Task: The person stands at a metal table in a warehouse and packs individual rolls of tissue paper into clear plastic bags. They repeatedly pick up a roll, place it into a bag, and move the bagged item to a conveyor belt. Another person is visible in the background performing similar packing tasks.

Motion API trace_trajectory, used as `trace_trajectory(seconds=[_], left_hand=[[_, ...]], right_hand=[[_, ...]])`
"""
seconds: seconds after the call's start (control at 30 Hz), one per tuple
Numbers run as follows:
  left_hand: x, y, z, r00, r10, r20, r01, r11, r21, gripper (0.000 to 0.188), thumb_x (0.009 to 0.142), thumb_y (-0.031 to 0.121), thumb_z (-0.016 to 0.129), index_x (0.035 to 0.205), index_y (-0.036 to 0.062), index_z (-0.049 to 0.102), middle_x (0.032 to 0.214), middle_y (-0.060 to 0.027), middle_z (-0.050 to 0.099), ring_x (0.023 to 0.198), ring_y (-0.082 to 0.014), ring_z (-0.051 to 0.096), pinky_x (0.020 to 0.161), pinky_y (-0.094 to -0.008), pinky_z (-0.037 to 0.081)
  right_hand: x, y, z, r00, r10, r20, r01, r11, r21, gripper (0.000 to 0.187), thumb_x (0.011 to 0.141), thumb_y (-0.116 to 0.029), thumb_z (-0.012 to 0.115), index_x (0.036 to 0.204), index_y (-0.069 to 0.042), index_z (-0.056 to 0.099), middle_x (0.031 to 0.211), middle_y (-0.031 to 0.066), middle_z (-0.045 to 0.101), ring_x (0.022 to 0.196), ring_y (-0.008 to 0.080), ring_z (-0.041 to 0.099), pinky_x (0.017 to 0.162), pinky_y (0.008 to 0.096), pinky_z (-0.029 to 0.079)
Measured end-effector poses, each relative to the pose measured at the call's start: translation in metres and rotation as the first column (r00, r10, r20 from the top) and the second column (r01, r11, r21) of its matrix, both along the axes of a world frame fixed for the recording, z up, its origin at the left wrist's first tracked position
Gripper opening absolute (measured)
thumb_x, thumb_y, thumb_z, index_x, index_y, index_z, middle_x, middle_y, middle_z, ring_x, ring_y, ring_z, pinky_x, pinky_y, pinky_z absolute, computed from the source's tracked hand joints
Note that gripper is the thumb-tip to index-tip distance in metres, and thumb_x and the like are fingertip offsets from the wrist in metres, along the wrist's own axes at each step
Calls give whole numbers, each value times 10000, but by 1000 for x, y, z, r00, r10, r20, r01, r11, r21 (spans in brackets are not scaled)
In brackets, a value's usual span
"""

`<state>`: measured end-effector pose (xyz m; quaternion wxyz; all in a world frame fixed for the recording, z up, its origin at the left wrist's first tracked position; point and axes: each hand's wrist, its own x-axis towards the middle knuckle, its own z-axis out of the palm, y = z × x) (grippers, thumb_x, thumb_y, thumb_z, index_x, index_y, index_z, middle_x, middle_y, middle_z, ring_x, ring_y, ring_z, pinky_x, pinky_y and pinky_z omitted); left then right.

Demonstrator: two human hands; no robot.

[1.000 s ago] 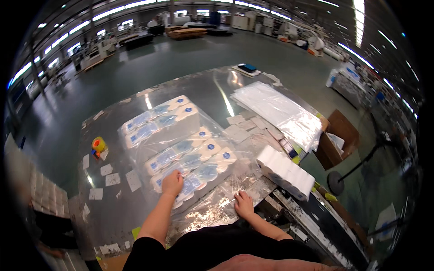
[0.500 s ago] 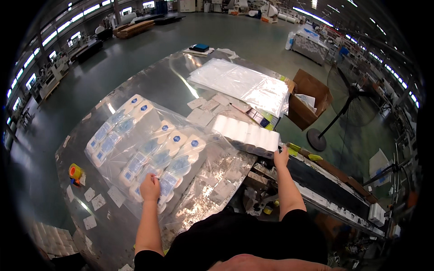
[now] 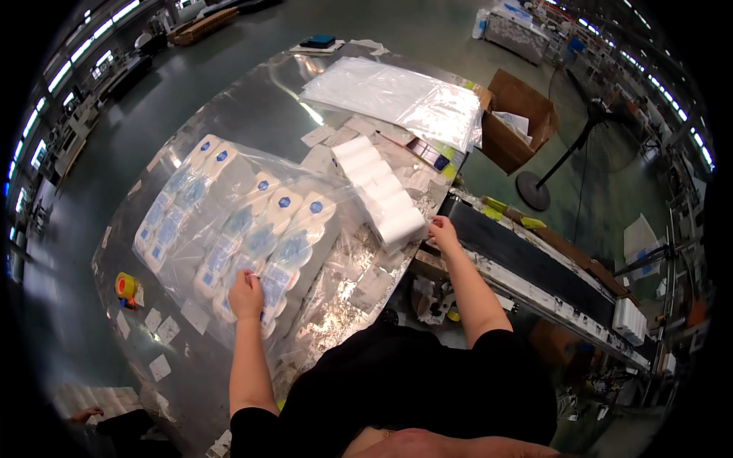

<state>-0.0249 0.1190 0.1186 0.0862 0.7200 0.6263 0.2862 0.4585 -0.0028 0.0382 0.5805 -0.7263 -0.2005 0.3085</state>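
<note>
2 bare hands are at work over a metal table [image 3: 243,114] in the head view. The left hand [image 3: 245,295] is at the near end of a clear plastic bag [image 3: 221,191], over the printed packs [image 3: 294,244] lying inside it; its fingers are curled in close to the thumb, and I cannot tell whether they pinch the film. 5 of these packs show through the film, 2 on the left and 3 on the right, each with a blue badge toward its far end. The right hand [image 3: 443,233] is at the near end of a white pack of rolls [image 3: 379,187]; its fingers are partly bent and only a little apart from the thumb, and whether they grip the wrapper cannot be told. That white pack lies slantwise on the table, just right of the bag, whose film reaches up to its left side. Beyond it lies a stack of flat clear sheets [image 3: 393,99], with an open cardboard box [image 3: 519,122] just beside its right end. A black conveyor belt [image 3: 534,252] runs off to the lower right, with another white pack [image 3: 629,320] near its far end. A yellow tape roll [image 3: 125,285] sits on the table's left part, near scattered paper pieces [image 3: 167,330].
</note>
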Motion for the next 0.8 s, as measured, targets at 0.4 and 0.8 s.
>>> trace_trajectory(seconds=[0.4,0.8], left_hand=[[-2,5,-8,999,12,-31,-12,1000,0,137,816,213,558,907,127,612,696,-93,633,652,-300,615,586,-419,464],[-1,2,-6,1000,9,9,-9,1000,-25,138,805,197,561,915,136,615,702,-95,644,660,-309,623,592,-424,475]], right_hand=[[-69,-18,-29,950,188,-249,-179,982,61,199,819,-99,626,958,-42,497,680,29,550,467,99,466,406,241,354],[-76,-115,-15,718,327,-615,-471,878,-82,440,907,-312,517,1279,-111,396,1154,125,559,923,174,568,728,284,474]])
